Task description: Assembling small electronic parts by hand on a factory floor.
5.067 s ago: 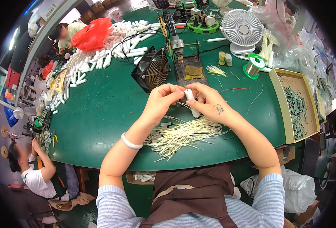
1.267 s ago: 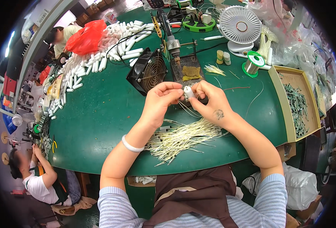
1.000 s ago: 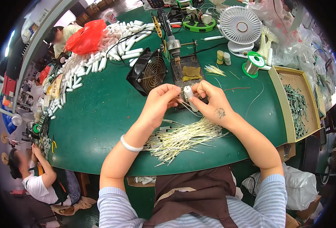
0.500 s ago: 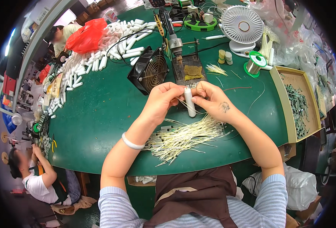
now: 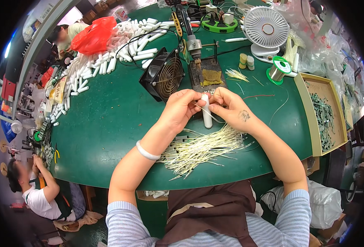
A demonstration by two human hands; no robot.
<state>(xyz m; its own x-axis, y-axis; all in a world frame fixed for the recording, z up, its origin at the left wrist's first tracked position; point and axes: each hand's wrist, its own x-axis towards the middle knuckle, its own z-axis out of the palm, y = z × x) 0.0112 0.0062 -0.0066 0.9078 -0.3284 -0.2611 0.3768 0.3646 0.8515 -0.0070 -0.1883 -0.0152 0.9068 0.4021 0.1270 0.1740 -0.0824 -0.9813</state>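
Item one: a slim, smooth white cylinder point(image 5: 207, 119), which we found between the two hands, off the middle of the near edge of the green-topped table point(image 5: 103, 140); we could not tell whether its lower end touched the surface. The left hand point(image 5: 187, 104), fingertips closed in a pinch at the cylinder's upper end, had hold of thin, pale wires point(image 5: 215, 119) that crossed its front. The right hand point(image 5: 229, 108), thumb and fingers drawn in, gripped the cylinder's right side.

Item two: a loose heap of cream-yellow wires point(image 5: 200, 153), just beside the hands, toward the near edge.

Beyond the hands we logged a black, square-framed fan with a round metal grille point(image 5: 170, 76) and, beside it, a dark stand bearing a yellow sponge point(image 5: 211, 77).

At the right edge we entered a shallow yellow cardboard tray point(image 5: 308, 117) of small green parts; toward the far left corner, a pile of white cylinders point(image 5: 104, 65) under a crumpled red plastic bag point(image 5: 94, 36).
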